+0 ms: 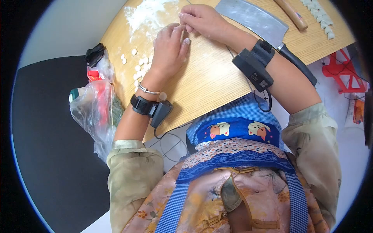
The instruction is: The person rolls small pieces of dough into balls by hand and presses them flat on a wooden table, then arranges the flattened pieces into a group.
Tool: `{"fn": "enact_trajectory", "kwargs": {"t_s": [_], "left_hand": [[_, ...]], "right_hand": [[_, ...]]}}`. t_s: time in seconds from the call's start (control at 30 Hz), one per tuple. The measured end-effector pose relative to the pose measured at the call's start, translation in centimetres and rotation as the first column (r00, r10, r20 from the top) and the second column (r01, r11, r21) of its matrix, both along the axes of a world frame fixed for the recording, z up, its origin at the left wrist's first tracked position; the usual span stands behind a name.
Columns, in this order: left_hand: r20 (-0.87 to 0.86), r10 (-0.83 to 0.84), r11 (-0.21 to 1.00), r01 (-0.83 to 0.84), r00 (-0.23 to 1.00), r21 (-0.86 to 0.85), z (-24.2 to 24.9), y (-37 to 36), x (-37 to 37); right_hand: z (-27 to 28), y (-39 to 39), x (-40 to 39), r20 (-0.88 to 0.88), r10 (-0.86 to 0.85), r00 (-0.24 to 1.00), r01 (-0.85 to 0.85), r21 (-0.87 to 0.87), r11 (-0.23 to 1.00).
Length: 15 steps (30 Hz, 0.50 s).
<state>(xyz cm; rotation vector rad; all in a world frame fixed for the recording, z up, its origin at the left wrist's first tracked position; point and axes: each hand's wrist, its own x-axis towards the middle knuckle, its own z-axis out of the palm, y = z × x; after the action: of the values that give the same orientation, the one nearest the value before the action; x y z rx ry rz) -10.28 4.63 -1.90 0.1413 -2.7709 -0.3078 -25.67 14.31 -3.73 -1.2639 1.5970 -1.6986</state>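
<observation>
My left hand [169,48] is low over the wooden table with its fingers curled and floury, the thumb bent beside them. Its fingertips meet those of my right hand [202,21], which is closed in a pinch. Whatever the fingers hold is hidden. Small round white dough pieces [138,68] lie scattered left of my left hand. White flour [149,15] is spread on the tabletop beyond it. A cleaver [252,19] with a black handle rests to the right of my right hand, its handle passing beneath my right forearm.
A wooden rolling pin [293,15] and a row of small folded white dough pieces [318,15] lie at the table's [206,81] far right. A clear plastic bag [95,112] hangs by the left edge. A red plastic stool [342,72] stands beyond the right edge.
</observation>
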Motion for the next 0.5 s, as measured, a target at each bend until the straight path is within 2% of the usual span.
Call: {"fn": "enact_trajectory", "kwargs": {"t_s": [0.07,0.2,0.27,0.3,0.37,0.4,0.47,0.5], "left_hand": [[0.041,0.03,0.987,-0.023,0.999,-0.159,-0.4,0.4,0.1],[0.057,0.04,0.981,-0.029,0.998,-0.194,-0.4,-0.1,0.5],[0.06,-0.048,0.997,0.043,0.997,0.07,0.1,-1.3,0.1],[0.063,-0.05,0.996,0.045,0.997,0.071,0.2,-1.5,0.0],[0.091,-0.045,0.965,0.019,0.995,0.263,0.3,-1.8,-0.1],[0.09,-0.044,0.964,0.019,0.995,0.264,0.2,-1.7,-0.2],[-0.046,-0.053,0.998,0.053,0.998,0.013,0.2,-1.2,-0.6],[-0.047,-0.055,0.998,0.056,0.997,0.013,0.5,-1.0,-0.5]], "right_hand": [[-0.2,-0.1,-0.2,0.014,0.01,1.0,-0.01,-0.002,1.0],[0.1,0.1,-0.1,-0.031,0.024,0.999,-0.023,0.007,1.0],[0.3,0.2,-0.1,-0.04,0.005,0.999,-0.004,0.034,0.999],[0.3,0.2,-0.1,-0.039,0.015,0.999,-0.014,0.028,1.0],[0.2,0.2,-0.1,-0.039,0.026,0.999,-0.025,0.025,0.999],[0.1,0.1,0.1,-0.026,0.01,1.0,-0.01,0.004,1.0],[0.1,-0.1,0.1,-0.016,-0.004,1.0,0.004,-0.018,1.0],[0.1,-0.1,0.0,-0.011,0.007,1.0,-0.007,-0.002,1.0]]}}
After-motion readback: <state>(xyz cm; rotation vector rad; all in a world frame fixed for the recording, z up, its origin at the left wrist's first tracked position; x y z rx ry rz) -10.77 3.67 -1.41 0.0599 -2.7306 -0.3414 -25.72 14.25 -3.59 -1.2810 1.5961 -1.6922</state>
